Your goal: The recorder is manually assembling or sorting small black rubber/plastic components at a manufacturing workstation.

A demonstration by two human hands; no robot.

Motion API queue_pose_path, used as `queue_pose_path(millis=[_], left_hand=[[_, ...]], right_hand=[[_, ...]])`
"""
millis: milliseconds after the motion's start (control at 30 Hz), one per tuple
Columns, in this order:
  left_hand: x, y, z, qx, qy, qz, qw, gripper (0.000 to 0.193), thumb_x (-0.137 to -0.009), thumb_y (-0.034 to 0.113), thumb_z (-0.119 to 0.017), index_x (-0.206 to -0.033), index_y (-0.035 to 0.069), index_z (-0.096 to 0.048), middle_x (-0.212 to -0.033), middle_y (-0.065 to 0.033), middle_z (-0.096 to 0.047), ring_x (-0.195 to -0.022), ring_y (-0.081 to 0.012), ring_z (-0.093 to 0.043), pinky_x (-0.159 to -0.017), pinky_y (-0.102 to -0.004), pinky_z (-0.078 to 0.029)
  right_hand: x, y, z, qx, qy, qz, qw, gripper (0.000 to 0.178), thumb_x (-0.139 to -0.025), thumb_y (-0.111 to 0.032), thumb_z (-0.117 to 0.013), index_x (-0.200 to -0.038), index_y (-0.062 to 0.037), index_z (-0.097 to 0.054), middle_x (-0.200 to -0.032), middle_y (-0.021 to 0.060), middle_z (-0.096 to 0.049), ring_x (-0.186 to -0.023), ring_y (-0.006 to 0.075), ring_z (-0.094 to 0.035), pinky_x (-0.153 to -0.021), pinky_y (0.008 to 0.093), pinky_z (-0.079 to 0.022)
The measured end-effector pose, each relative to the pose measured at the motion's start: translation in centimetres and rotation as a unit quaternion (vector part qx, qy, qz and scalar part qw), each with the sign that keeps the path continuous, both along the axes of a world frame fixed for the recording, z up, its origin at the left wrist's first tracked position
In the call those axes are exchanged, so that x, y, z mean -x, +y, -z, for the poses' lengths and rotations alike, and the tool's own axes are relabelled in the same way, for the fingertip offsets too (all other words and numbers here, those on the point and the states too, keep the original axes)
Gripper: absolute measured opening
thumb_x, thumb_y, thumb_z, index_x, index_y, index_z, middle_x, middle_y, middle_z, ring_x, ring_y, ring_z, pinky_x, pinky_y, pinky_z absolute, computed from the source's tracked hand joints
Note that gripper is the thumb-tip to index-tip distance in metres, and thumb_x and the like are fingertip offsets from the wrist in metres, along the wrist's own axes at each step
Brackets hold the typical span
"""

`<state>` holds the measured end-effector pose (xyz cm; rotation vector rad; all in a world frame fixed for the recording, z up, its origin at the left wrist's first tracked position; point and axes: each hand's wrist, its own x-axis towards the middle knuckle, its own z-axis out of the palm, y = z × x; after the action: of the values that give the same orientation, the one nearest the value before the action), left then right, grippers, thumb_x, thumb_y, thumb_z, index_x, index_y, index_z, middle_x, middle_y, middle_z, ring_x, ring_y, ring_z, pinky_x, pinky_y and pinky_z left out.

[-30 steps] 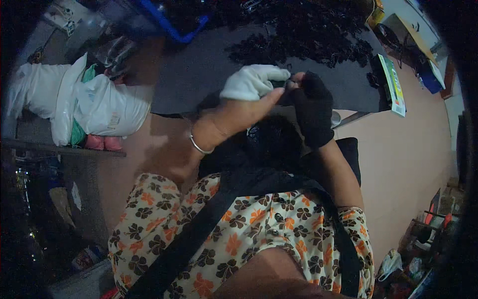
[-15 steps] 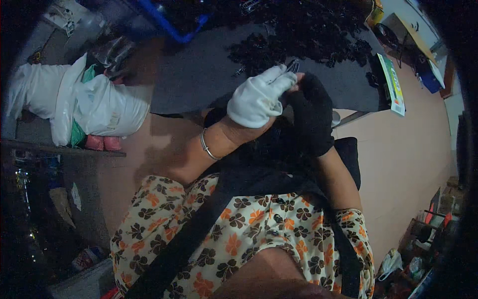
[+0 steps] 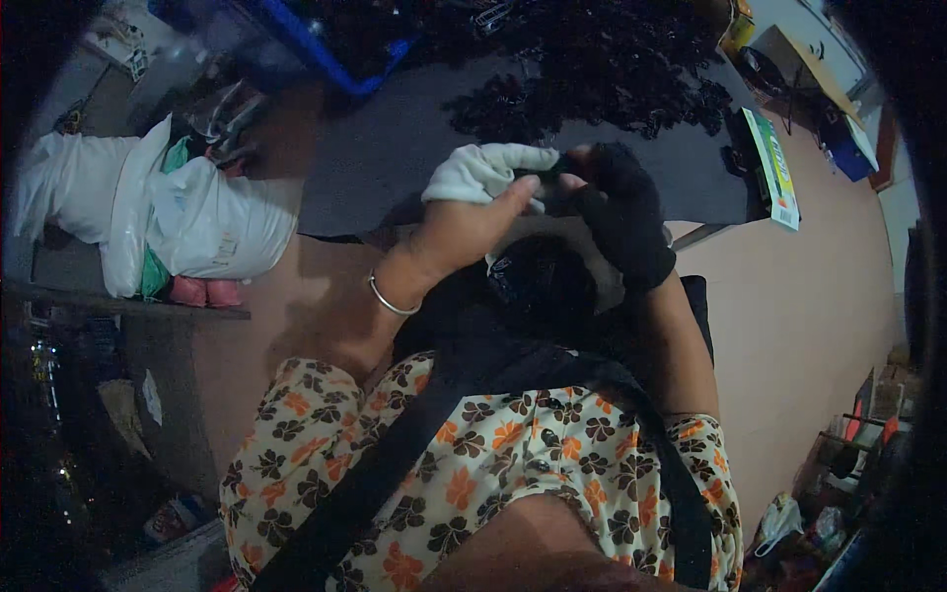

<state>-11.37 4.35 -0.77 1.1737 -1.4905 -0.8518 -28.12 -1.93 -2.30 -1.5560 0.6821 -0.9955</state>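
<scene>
My left hand (image 3: 478,187), partly covered by a white glove with the thumb bare, is closed at its fingertips on one side of a small black piece (image 3: 554,184). From the other side my right hand (image 3: 623,217), in a black glove with bare fingertips, pinches the same piece. Its exact shape is too dark to make out. Both hands meet above the near edge of the grey-covered table (image 3: 395,138). Just below them, near my lap, is a round, pale-rimmed container (image 3: 612,281) with shiny black pieces (image 3: 538,276) in it.
A wide heap of small black parts (image 3: 602,94) covers the table's far side. At the back left stands a blue crate (image 3: 360,84); at the right edge lies a green and white box (image 3: 772,168). Full white bags (image 3: 222,217) sit on a shelf to the left.
My left hand has shifted left and turned, so its bare thumb now shows. The fingertips of both hands have come down slightly. The container below has come into view between my forearms.
</scene>
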Motion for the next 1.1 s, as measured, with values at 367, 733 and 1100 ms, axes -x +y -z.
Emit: queue_pose_path(millis=[367,733,1100], left_hand=[[-1.9,0.3,0.9,-0.16,0.274,0.123,0.94,0.025,-0.083,0.001,-0.055,-0.107,-0.006,-0.055,-0.09,-0.0102,-0.062,-0.074,-0.0115,-0.061,-0.062,-0.0225,-0.053],[-1.1,0.8,1.1,-0.09,0.226,0.059,0.968,0.02,-0.08,0.002,-0.06,-0.099,-0.003,-0.06,-0.086,-0.008,-0.063,-0.07,-0.0095,-0.059,-0.059,-0.0209,-0.051],[-1.2,0.7,-0.2,-0.026,-0.107,0.065,0.992,0.035,-0.073,0.008,-0.067,-0.105,-0.002,-0.058,-0.102,-0.0143,-0.061,-0.092,-0.0188,-0.058,-0.082,-0.0285,-0.045]], right_hand=[[1.2,-0.7,-0.8,0.493,0.33,0.025,0.804,0.013,-0.068,-0.014,-0.066,-0.079,-0.0075,-0.061,-0.08,0.0103,-0.056,-0.069,0.0275,-0.056,-0.058,0.0358,-0.046],[0.8,0.6,-1.6,0.555,0.246,0.066,0.792,0.021,-0.069,-0.015,-0.069,-0.086,-0.0052,-0.062,-0.085,0.0103,-0.058,-0.079,0.0239,-0.057,-0.067,0.0347,-0.047],[1.6,-0.3,-1.8,0.154,0.376,-0.109,0.907,0.032,-0.075,-0.02,-0.066,-0.098,-0.0005,-0.058,-0.085,0.0142,-0.061,-0.079,0.024,-0.061,-0.068,0.033,-0.047]])
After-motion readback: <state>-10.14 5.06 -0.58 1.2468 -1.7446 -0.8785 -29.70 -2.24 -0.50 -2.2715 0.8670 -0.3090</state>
